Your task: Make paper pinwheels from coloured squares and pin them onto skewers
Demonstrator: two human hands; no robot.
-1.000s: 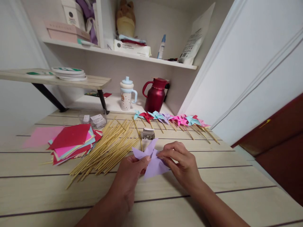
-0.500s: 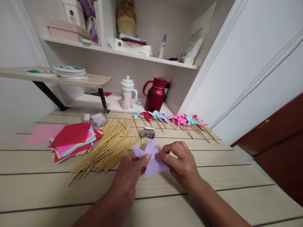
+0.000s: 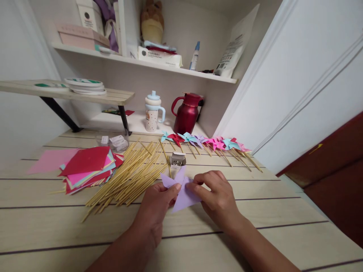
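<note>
A purple paper pinwheel (image 3: 185, 197), partly folded, is held up above the table between both hands. My left hand (image 3: 159, 202) pinches it near the centre, thumb on top, over corners that are bent inward. On the other side my right hand (image 3: 217, 192) is closed, thumb and fingertips gripping the paper's right part. Just beyond the paper stands a small open box (image 3: 178, 160) of shiny metal pins. A heap of thin wooden sticks (image 3: 130, 177) lies to the left of it. The undersides of the paper and some fingertips are hidden.
A stack of coloured paper squares (image 3: 86, 162) lies at the left, near a clear container (image 3: 116, 142) of small boxes. Finished pinwheels (image 3: 215, 143) on sticks line the back right. Behind stand a cup (image 3: 153, 115) and a red jug (image 3: 187, 115). A raised wooden shelf (image 3: 113, 99) overhangs the left.
The right part of the purple paper is folded slightly further in under my right fingers. My left hand keeps its pinch almost in the same place.
</note>
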